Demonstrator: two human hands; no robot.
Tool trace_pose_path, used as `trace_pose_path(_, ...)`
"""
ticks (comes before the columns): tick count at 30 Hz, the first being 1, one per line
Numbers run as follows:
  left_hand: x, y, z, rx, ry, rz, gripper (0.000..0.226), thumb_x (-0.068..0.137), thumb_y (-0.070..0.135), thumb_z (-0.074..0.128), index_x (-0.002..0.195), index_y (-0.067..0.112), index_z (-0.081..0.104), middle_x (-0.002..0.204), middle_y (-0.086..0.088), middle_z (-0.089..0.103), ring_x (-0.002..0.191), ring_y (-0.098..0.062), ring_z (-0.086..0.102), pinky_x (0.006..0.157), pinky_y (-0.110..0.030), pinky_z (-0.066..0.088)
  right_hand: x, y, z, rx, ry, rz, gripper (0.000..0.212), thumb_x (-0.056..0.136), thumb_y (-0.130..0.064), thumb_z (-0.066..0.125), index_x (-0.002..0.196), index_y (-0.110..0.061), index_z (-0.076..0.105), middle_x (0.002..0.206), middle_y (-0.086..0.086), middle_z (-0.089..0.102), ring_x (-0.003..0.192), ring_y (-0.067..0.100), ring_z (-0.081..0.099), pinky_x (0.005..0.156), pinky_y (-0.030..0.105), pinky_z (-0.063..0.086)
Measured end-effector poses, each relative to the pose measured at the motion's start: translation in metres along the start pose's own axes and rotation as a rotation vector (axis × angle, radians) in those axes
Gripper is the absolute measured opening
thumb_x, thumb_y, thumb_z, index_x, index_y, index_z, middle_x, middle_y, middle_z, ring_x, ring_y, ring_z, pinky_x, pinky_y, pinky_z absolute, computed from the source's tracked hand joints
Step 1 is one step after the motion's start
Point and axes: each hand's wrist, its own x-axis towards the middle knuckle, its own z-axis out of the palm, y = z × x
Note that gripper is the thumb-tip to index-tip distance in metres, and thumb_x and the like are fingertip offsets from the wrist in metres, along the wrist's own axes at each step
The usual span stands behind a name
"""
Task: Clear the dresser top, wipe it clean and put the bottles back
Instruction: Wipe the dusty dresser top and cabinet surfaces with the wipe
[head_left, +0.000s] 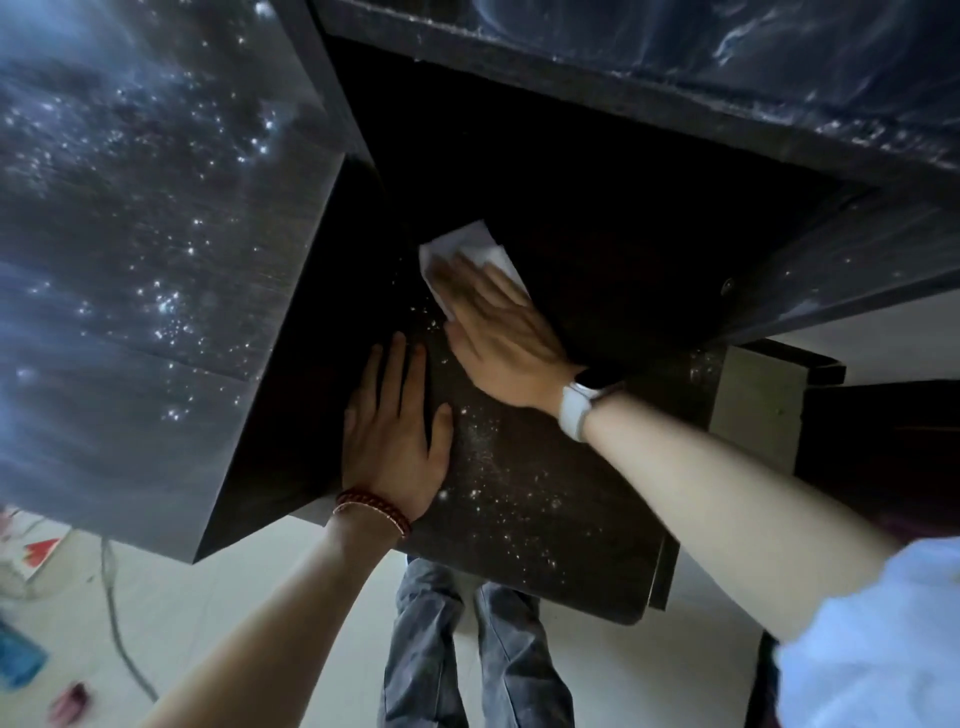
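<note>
Pressing flat, fingers spread, the right hand (498, 332) pins a white cloth (467, 254) to the speckled dresser counter (519, 493); the left hand (395, 441) lies open alongside, under dark overhanging cabinets (156, 260)

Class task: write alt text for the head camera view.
A person's right hand presses a white cloth onto a dark, dusty dresser top, while the left hand lies flat beside it. No bottles show on the surface.
</note>
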Motion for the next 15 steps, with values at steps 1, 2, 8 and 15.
trace_pose_path(1,0.0,0.0,-0.001,-0.002,0.005,0.005,0.064,0.085,0.043,0.023,0.139,0.01,0.03,0.151,-0.01,0.025,0.138,-0.028,0.021,0.104,-0.048,0.031,-0.004,0.011,-0.005,-0.011,-0.037,-0.027,0.054,0.089,-0.025,0.025,0.135,0.0,0.038,0.141,0.018,0.041,0.133,0.03,0.034,0.11,0.037,0.014)
trace_pose_path(2,0.0,-0.001,-0.002,-0.001,0.015,0.017,0.064,0.085,0.042,0.024,0.139,0.009,0.031,0.15,-0.011,0.026,0.138,-0.029,0.022,0.104,-0.047,0.03,-0.004,0.025,-0.01,-0.03,-0.036,0.003,0.056,0.088,-0.025,0.022,0.137,-0.001,0.034,0.144,0.018,0.037,0.135,0.029,0.029,0.111,0.037,0.012)
trace_pose_path(8,-0.015,-0.007,0.001,-0.023,0.073,0.071,0.056,0.088,0.034,0.03,0.136,0.004,0.034,0.146,-0.02,0.031,0.136,-0.028,0.022,0.111,-0.032,0.01,0.041,0.039,-0.02,0.061,0.056,0.464,0.055,0.089,-0.022,0.029,0.142,-0.009,0.025,0.153,0.011,0.017,0.142,0.023,0.009,0.113,0.032,-0.001)
trace_pose_path(15,-0.045,-0.017,-0.012,-0.04,0.081,0.057,0.053,0.089,0.029,0.032,0.129,-0.004,0.041,0.138,-0.024,0.042,0.131,-0.032,0.035,0.11,-0.038,0.024,-0.006,-0.037,0.012,0.015,-0.082,0.002,0.06,0.078,-0.023,0.029,0.133,-0.003,0.043,0.141,0.015,0.042,0.133,0.029,0.035,0.11,0.035,0.01)
